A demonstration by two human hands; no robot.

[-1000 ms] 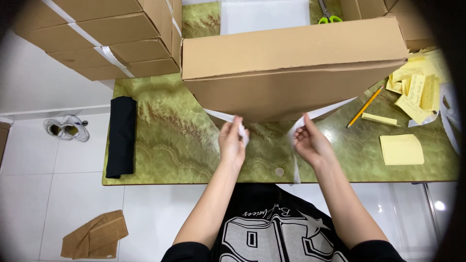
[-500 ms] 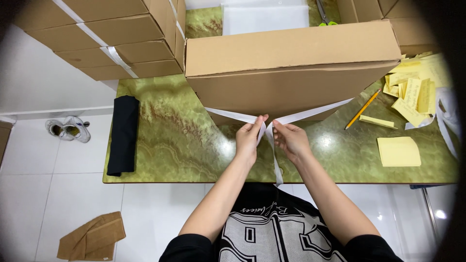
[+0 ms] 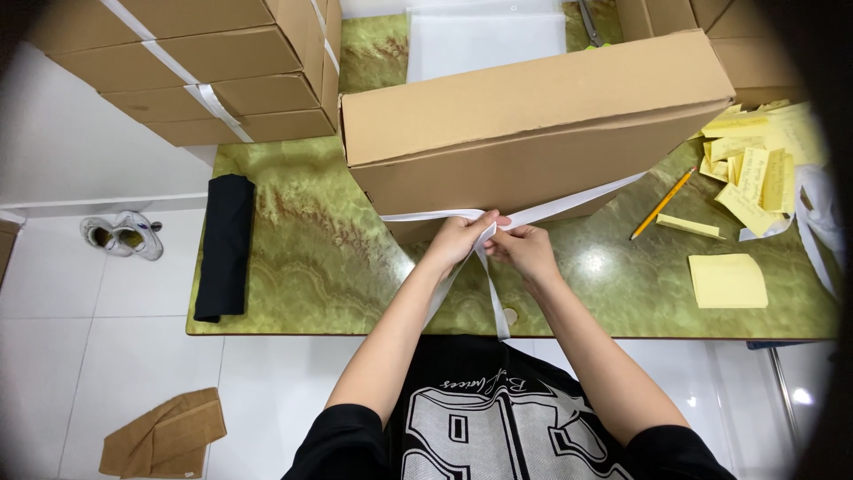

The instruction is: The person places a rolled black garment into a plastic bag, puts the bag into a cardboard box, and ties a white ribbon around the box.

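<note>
Both hands, left hand [image 3: 458, 238] and right hand [image 3: 526, 249], pinch white ribbon [image 3: 577, 203] ends crossed against cardboard box [image 3: 533, 133] near face; keep tension even, knot centred.

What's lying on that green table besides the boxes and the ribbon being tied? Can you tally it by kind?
Pencil: 1
Yellow sticky-note pad: 1
Heap of loose yellow notes: 1, slips too overlapped to count
Folded black cloth: 1
White sheet: 1
Total: 5
</note>
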